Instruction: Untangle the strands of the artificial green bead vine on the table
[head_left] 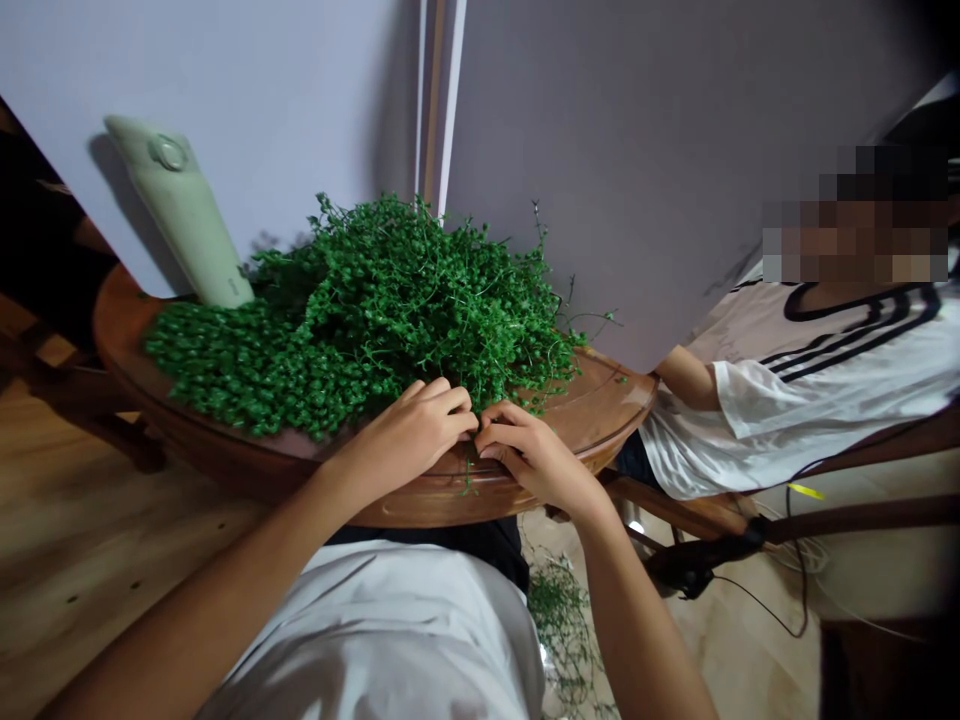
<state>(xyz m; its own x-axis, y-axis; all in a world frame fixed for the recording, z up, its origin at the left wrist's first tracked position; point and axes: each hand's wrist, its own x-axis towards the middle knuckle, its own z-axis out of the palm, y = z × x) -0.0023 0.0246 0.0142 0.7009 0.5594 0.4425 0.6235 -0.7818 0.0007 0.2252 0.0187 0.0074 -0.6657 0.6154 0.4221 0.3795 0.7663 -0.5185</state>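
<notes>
A large heap of leafy green sprigs [420, 290] covers much of the round wooden table [607, 400]. At its front edge my left hand [431, 425] and my right hand [525, 450] meet, fingertips almost touching. Both hands are closed in a pinch. A thin green stem [469, 475] hangs below the fingertips, between the two hands; its upper part is hidden by the fingers. To the left lies a denser, lower pile of short green tips [240, 370].
A pale green bottle [184, 215] stands at the table's back left, by the wall. Another person in a white shirt [810, 390] sits at the right. Stringy green stems [562, 620] lie on the floor below my right arm. A black cable [765, 620] trails at the right.
</notes>
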